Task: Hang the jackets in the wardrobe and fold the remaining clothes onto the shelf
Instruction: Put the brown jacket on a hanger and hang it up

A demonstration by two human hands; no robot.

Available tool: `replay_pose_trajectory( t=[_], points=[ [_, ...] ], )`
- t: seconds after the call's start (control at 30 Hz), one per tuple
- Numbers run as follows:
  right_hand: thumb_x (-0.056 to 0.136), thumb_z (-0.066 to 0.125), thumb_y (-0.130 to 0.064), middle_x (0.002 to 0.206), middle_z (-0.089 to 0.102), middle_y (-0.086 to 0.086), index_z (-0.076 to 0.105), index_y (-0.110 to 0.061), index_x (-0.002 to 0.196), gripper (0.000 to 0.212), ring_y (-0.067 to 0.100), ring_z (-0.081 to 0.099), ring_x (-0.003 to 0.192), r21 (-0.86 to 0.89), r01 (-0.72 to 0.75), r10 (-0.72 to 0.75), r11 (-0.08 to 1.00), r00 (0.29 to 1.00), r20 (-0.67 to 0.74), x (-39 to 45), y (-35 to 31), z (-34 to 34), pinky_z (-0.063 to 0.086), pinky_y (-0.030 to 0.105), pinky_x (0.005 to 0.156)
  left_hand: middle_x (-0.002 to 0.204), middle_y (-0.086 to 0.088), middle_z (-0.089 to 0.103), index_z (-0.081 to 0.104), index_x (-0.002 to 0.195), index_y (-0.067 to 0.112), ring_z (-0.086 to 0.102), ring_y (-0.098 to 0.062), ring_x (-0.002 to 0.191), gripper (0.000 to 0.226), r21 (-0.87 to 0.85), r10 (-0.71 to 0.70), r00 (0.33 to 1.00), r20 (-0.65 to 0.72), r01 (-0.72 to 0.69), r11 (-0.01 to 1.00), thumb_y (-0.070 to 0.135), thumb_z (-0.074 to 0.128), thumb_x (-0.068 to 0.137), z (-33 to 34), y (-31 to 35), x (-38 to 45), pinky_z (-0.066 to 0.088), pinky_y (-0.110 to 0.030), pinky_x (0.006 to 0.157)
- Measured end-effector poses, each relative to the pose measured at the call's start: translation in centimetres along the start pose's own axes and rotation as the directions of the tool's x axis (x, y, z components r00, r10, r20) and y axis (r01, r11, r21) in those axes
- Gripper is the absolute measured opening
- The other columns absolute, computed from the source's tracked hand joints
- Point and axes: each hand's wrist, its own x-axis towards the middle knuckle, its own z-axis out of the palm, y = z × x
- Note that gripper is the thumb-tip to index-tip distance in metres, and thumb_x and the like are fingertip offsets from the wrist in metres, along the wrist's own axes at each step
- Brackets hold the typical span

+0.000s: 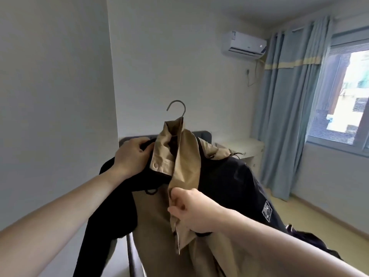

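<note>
The right hand (187, 208) pinches the front edge of the jacket (225, 186), while the left hand (132, 156) grips its shoulder near the collar. The jacket sits on a hanger (177, 108), held up in mid-air. No wardrobe or shelf shows, so hanging and all folding likely remain.

Dark grey bed frame (203, 134) behind and below the held-up clothes; black garment (311, 239) heaped on its right side

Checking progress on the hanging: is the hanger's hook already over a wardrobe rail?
No. The hook stands free in the air before the bare wall, while both hands hold the jacket.
</note>
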Motion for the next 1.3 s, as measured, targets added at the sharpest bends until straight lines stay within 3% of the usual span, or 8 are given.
replay_pose_trajectory(
  t=[0.1,0.2,0.33,0.5,0.77,1.03,1.2,1.3],
  points=[
    [0.094,0.061,-0.045,0.096,0.073,-0.013,0.064,-0.032,0.106,0.018,0.006,0.069,0.088,0.022,0.024,-0.024,0.999,1.000,0.008,-0.9,2.4,-1.0,0.058,0.035,0.086,0.076,0.013,0.069,0.070,0.087,0.029,0.061,-0.005,0.072,0.048,-0.007,0.025,0.999,-0.047,-0.026,1.000,0.068,0.042,0.090,0.1,0.2,-0.5,0.049,-0.034,0.065],
    [0.092,0.067,-0.037,0.084,0.074,-0.014,0.068,-0.035,0.092,0.002,0.004,0.072,0.077,0.141,0.101,-0.065,0.985,0.969,-0.236,-2.1,4.8,-3.5,0.060,0.030,0.075,0.068,0.016,0.063,0.062,0.075,0.032,0.058,-0.002,0.067,0.040,0.004,0.064,0.994,-0.088,-0.064,0.998,0.064,0.045,0.092,-0.1,0.2,-1.1,0.038,-0.028,0.056],
    [0.086,0.073,-0.037,0.086,0.070,-0.023,0.066,-0.040,0.088,0.008,-0.001,0.067,0.079,0.099,0.016,0.052,0.995,0.764,-0.643,-2.5,8.7,-7.1,0.052,0.023,0.069,0.067,0.012,0.062,0.059,0.071,0.028,0.058,-0.005,0.068,0.041,0.010,0.128,0.989,-0.079,-0.128,0.992,0.060,0.048,0.094,-0.5,0.2,-1.8,0.041,-0.029,0.053],
    [0.094,0.064,-0.049,0.094,0.067,-0.028,0.065,-0.045,0.105,0.012,-0.005,0.063,0.092,0.061,-0.061,0.079,0.996,0.931,-0.357,-1.2,12.6,-6.1,0.046,0.017,0.077,0.072,0.015,0.064,0.064,0.075,0.027,0.060,-0.005,0.069,0.042,-0.009,0.123,0.990,-0.073,-0.124,0.992,0.063,0.049,0.091,-0.9,-0.3,-3.0,0.043,-0.032,0.055],
    [0.103,0.052,-0.042,0.084,0.067,-0.013,0.071,-0.037,0.094,0.021,0.005,0.058,0.075,0.191,0.046,-0.040,0.981,0.999,-0.036,1.4,14.1,-2.4,0.046,0.019,0.067,0.075,0.011,0.069,0.071,0.084,0.026,0.061,-0.006,0.074,0.033,0.062,0.014,0.999,-0.029,-0.013,0.998,0.055,0.057,0.092,-1.4,-2.9,-6.5,0.052,-0.043,0.066],
    [0.105,0.054,-0.025,0.077,0.059,0.018,0.064,-0.007,0.086,0.028,0.036,0.056,0.075,0.483,0.215,-0.188,0.849,0.977,-0.104,3.0,12.4,1.5,0.046,0.050,0.071,0.075,0.012,0.060,0.053,0.072,0.031,0.057,-0.007,0.074,0.033,0.149,-0.170,0.982,0.086,0.156,0.977,0.051,0.054,0.098,-3.5,-3.8,-11.2,0.042,-0.034,0.064],
    [0.103,0.056,-0.018,0.067,0.052,0.017,0.059,-0.002,0.077,0.030,0.016,0.043,0.060,0.544,0.283,-0.279,0.790,0.956,-0.093,4.2,11.2,4.3,0.035,0.037,0.058,0.116,0.017,0.061,0.064,0.119,0.034,0.056,-0.003,0.111,0.023,0.197,-0.302,0.953,-0.011,0.298,0.934,0.036,0.064,0.097,-6.8,-3.6,-15.9,0.046,-0.020,0.089],
    [0.102,0.058,-0.018,0.064,0.053,0.012,0.058,-0.006,0.073,0.031,0.012,0.044,0.058,0.575,0.323,-0.340,0.752,0.937,-0.082,4.9,9.4,6.1,0.036,0.032,0.056,0.118,0.021,0.056,0.062,0.118,0.034,0.052,0.002,0.117,0.025,0.174,-0.346,0.923,-0.167,0.373,0.912,0.022,0.064,0.096,-9.1,-2.6,-20.0,0.041,-0.014,0.094]
  ],
)
